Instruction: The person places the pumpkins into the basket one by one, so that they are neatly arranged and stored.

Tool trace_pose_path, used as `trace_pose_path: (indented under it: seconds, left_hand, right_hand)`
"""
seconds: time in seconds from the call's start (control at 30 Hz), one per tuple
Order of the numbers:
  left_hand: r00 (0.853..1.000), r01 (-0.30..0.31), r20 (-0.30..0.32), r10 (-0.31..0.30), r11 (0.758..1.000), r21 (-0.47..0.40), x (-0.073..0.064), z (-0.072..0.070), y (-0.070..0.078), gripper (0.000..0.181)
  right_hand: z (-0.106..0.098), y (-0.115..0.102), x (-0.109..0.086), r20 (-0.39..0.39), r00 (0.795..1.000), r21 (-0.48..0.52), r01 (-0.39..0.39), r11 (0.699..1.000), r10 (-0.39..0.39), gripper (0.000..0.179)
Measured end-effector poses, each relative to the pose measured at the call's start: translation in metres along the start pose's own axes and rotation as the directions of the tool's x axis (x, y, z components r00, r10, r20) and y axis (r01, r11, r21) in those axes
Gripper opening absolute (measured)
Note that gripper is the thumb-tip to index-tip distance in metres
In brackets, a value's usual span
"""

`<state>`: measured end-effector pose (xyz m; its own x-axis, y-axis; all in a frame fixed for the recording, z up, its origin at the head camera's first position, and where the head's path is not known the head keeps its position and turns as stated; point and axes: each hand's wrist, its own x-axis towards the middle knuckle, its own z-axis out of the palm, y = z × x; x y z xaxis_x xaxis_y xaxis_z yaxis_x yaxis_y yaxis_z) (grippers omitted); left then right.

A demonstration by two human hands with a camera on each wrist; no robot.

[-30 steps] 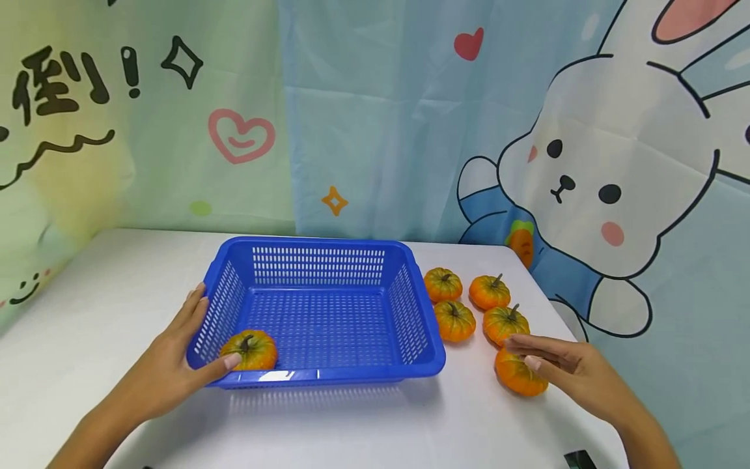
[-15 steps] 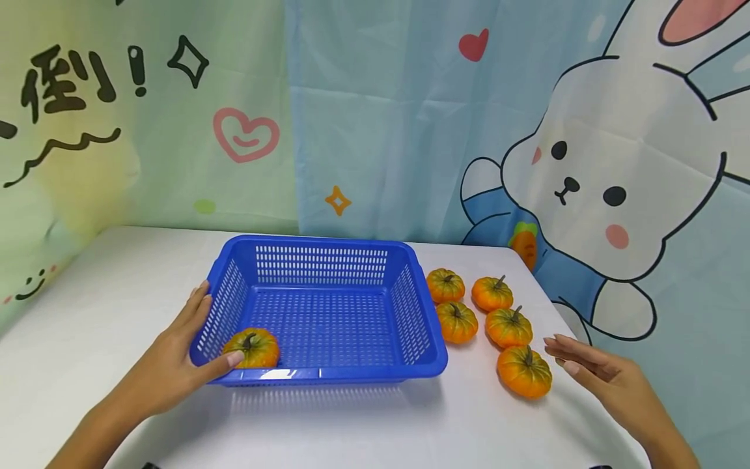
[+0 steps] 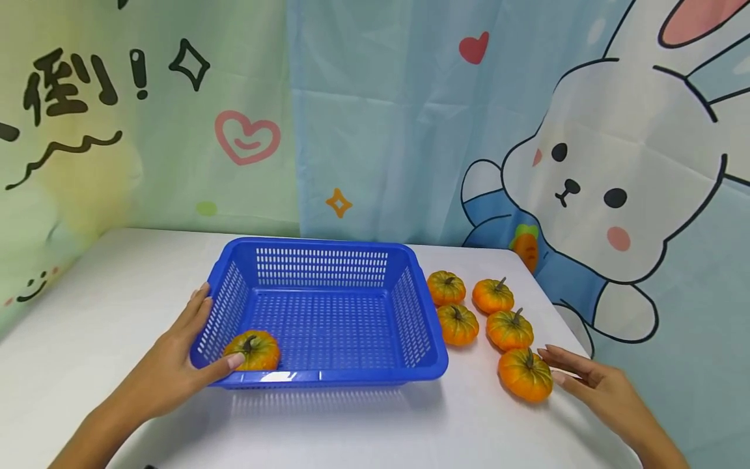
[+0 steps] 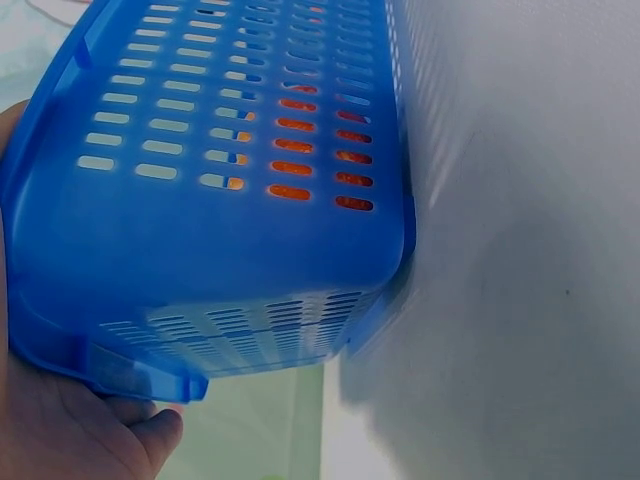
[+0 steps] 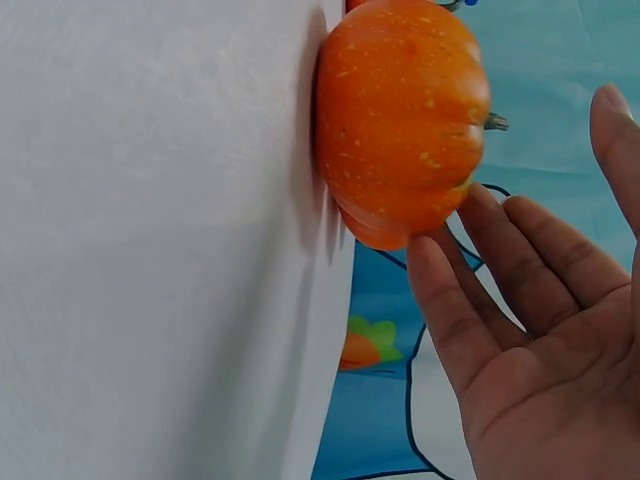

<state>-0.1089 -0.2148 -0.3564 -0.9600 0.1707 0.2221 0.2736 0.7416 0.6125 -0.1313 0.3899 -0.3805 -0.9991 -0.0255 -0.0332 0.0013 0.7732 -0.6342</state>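
Note:
A blue plastic basket (image 3: pixel 328 326) stands on the white table, with one small orange-green pumpkin (image 3: pixel 258 352) in its front left corner. My left hand (image 3: pixel 176 358) holds that corner of the basket, thumb over the front rim and fingers along the left side. In the left wrist view, part of this hand (image 4: pixel 90 430) shows beside the rim. At the right, my right hand (image 3: pixel 597 384) is beside the nearest pumpkin (image 3: pixel 525 375), fingers extended. The right wrist view shows its fingertips (image 5: pixel 428 255) close to that pumpkin's side; contact is hard to tell.
Right of the basket sit several more pumpkins, among them a back one (image 3: pixel 446 287), one by the basket wall (image 3: pixel 458 325), and two farther right (image 3: pixel 510 329). The table (image 3: pixel 328 430) ends at a printed curtain (image 3: pixel 375 130) behind.
My right hand first drew back to the right from over the front pumpkins, then came left again to the nearest pumpkin's side. My left hand and the basket have stayed in place.

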Motion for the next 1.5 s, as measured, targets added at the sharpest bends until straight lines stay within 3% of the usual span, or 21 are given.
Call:
trace_pose_path:
  seconds: [0.27,0.7,1.0,1.27,1.5]
  left_hand:
    - [1.0,0.004,0.003,-0.004,1.0,0.009,0.0,0.0,0.0,0.102]
    - [1.0,0.02,0.008,-0.02,1.0,0.022,0.001,-0.001,0.001,0.102]
    - [1.0,0.009,0.005,-0.01,1.0,0.02,0.0,0.0,0.0,0.102]
    - [1.0,0.005,-0.002,-0.005,1.0,0.009,0.0,0.001,-0.001,0.101]
    - [1.0,0.005,0.002,-0.005,1.0,0.014,0.0,0.0,0.0,0.102]
  right_hand:
    - [0.004,-0.001,0.007,0.056,0.998,0.025,-0.038,0.999,0.036,0.063]
    - [0.006,-0.007,0.015,0.069,0.997,-0.02,0.026,0.999,-0.024,0.054]
    - [0.012,-0.013,0.022,0.105,0.993,0.002,0.052,0.999,-0.052,0.052]
    - [0.016,-0.01,0.026,0.235,0.972,0.045,-0.019,0.999,0.008,0.057]
    - [0.016,-0.013,0.027,0.245,0.969,0.045,-0.035,0.998,0.023,0.059]
